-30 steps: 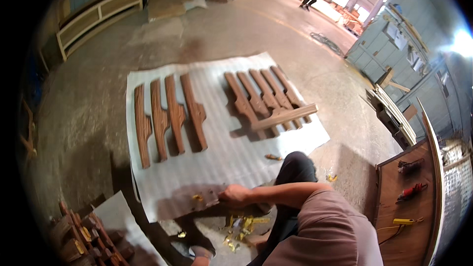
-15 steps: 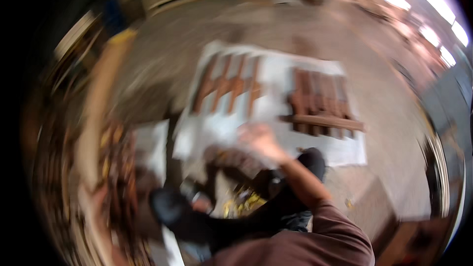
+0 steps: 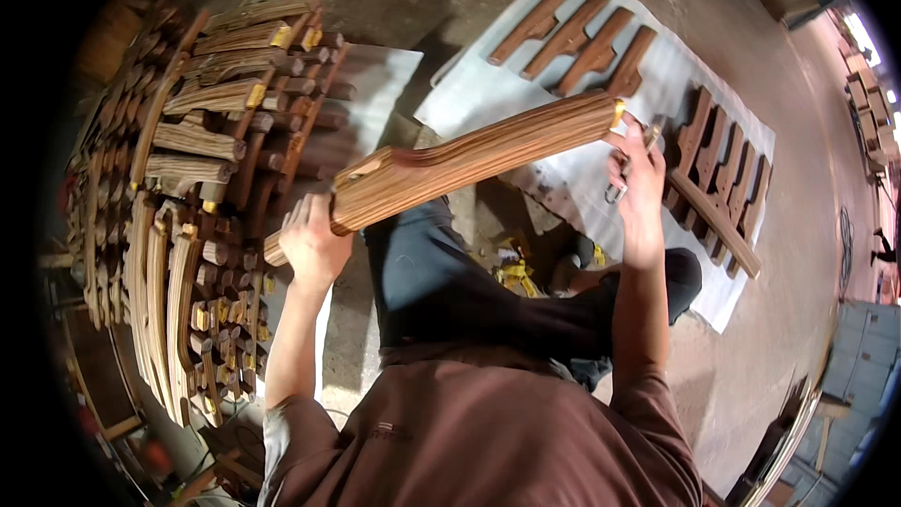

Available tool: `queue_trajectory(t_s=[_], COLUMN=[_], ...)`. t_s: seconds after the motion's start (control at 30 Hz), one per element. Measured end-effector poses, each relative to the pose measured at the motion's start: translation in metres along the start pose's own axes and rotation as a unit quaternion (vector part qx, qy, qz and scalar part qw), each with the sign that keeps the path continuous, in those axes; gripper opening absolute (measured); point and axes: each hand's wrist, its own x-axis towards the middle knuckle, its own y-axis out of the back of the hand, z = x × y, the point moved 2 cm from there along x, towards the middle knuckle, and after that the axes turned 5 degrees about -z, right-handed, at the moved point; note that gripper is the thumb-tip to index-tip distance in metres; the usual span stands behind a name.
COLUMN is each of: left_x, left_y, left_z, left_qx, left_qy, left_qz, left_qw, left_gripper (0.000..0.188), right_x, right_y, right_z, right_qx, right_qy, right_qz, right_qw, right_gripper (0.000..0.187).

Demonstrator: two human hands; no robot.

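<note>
A shaped wooden piece with striped grain and a stepped notch slants over my lap. Its left end is gripped by my left hand, fingers closed around it. My right hand is at the raised right end, beside a small yellow tag. Its curled fingers hold a small metal tool with a loop, whose exact kind is unclear. Past that end, several darker notched pieces lie in a row on a white sheet.
Left of me stand stacked wooden pieces, some with yellow tags. More dark pieces lie side by side at the right of the sheet, under a crosswise bar. Yellow scraps litter the floor by my feet. Grey boxes stand far right.
The wooden piece, upright at the left in my left hand before, now lies across my lap. My right hand has moved from over the sheet to its tagged end. The view has turned left.
</note>
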Motion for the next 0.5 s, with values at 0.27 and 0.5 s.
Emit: queue_trajectory(t_s=[0.27, 0.5], left_x=[-0.063, -0.109], left_y=[-0.011, -0.018], left_z=[-0.036, -0.049], left_qx=[0.098, 0.074], left_qy=[0.013, -0.017], left_qz=[0.051, 0.022], left_qw=[0.994, 0.997], left_gripper=[0.038, 0.041], right_x=[-0.017, -0.027], right_y=[-0.008, -0.027], right_z=[0.028, 0.051], right_qx=[0.072, 0.051], right_qy=[0.051, -0.033], right_qz=[-0.164, -0.248], right_qw=[0.983, 0.967], right_gripper=[0.028, 0.029])
